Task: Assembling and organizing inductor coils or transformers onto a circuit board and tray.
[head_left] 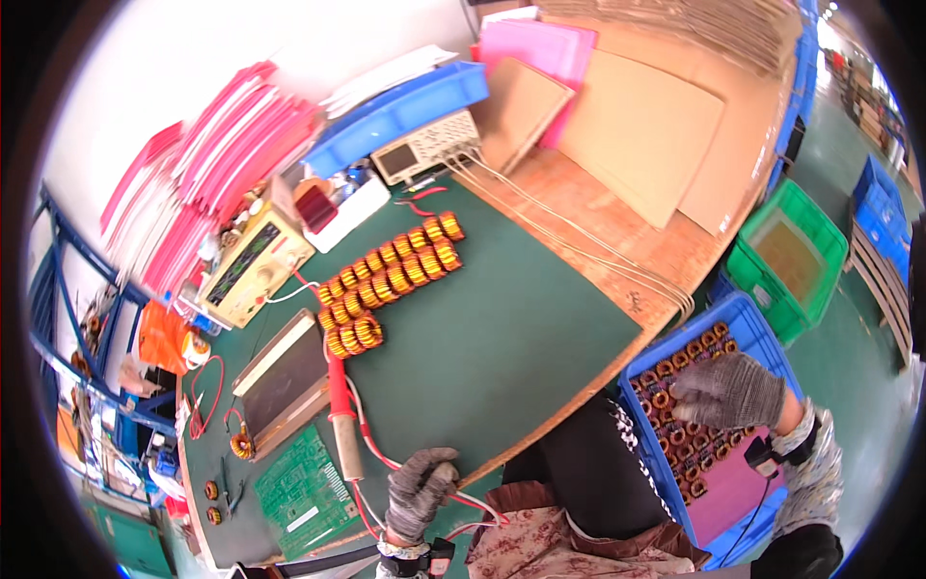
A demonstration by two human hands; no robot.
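Observation:
My right hand [735,391], in a grey knit glove, is over a blue crate [776,359] holding rows of copper-wound toroidal coils [672,436]. Its fingers reach out leftward just above the coils, slightly apart, and no coil shows between them. By the table's front edge is my gloved left hand [421,492], fingers curled in; what they close on, if anything, is hidden. A red-and-white cable [477,502] passes beside that hand. On the green mat, more toroidal coils [391,275] stand in rows. A red-handled tool with a pale sleeve [341,415] lies nearer the left hand.
A green circuit board [304,492] and a dark framed plate [282,372] lie at the left. An oscilloscope [424,145] and a yellowish power supply [256,265] stand behind. Cardboard sheets [641,125] cover the back right; a green crate [791,261] stands beyond the blue one.

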